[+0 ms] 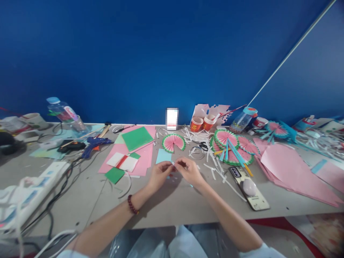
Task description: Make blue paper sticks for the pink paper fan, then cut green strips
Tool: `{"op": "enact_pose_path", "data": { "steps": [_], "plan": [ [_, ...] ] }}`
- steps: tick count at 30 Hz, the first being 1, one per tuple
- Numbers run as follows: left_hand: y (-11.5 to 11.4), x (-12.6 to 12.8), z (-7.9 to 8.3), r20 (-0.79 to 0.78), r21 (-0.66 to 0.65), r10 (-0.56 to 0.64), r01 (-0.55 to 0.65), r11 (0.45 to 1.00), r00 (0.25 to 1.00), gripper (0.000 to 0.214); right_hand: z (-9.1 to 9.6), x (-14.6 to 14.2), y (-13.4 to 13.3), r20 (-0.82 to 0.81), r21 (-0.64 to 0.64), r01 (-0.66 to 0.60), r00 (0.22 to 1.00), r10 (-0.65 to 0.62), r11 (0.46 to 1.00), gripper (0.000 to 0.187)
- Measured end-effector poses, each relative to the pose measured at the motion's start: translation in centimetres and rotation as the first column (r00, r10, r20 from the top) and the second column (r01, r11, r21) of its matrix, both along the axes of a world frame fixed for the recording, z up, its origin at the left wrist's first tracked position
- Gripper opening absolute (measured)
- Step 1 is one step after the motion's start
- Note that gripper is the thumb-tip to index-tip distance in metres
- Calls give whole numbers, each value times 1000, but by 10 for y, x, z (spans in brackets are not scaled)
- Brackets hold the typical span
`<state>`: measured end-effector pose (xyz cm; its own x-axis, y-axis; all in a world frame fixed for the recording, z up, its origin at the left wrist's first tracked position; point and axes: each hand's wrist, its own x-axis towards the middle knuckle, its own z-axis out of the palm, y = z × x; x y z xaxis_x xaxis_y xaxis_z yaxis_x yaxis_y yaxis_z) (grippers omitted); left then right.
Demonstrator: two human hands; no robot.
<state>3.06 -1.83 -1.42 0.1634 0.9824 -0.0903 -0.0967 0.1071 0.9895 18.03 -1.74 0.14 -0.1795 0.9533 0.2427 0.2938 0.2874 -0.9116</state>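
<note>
My left hand (161, 174) and my right hand (190, 172) meet above the middle of the table, thumbs and forefingers pinched together. Between their fingertips shows a small whitish piece (172, 163), too small to tell whether it is paper or tape. Just behind my left hand lies a light blue paper rectangle (163, 156). Beyond it is a pleated pink paper fan (172, 142) with a green and white edge, spread nearly round with a gap at the front. Small pale blue scraps lie beneath my hands.
Green sheets (137, 139) rest on pink paper (107, 162) to the left, near a blue glue gun (95, 144). To the right are paper offcuts (212, 171), black-handled scissors (203, 146), finished watermelon fans (236, 156) and a phone (259, 202). Red paper cups (197, 124) stand at the back.
</note>
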Motion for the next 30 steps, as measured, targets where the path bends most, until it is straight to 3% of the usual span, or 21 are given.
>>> {"op": "enact_pose_path", "data": {
  "steps": [5, 9, 22, 30],
  "plan": [
    [1, -1, 1, -8, 82, 51, -50, 995, 999, 29, 6, -1, -5, -11, 46, 40, 999, -39, 998, 15],
    [3, -1, 0, 28, 66, 108, -110, 992, 994, 28, 4, -3, -6, -17, 50, 28, 999, -27, 998, 15],
    [3, 0, -17, -21, 137, 42, -39, 990, 999, 29, -3, -2, -1, 16, 12, 8, 1000, -8, 1000, 13],
    [-1, -1, -6, -113, 160, 6, 12, 987, 994, 28, -3, -1, -1, 25, 8, 7, 1000, -7, 1000, 14]
  ]
}}
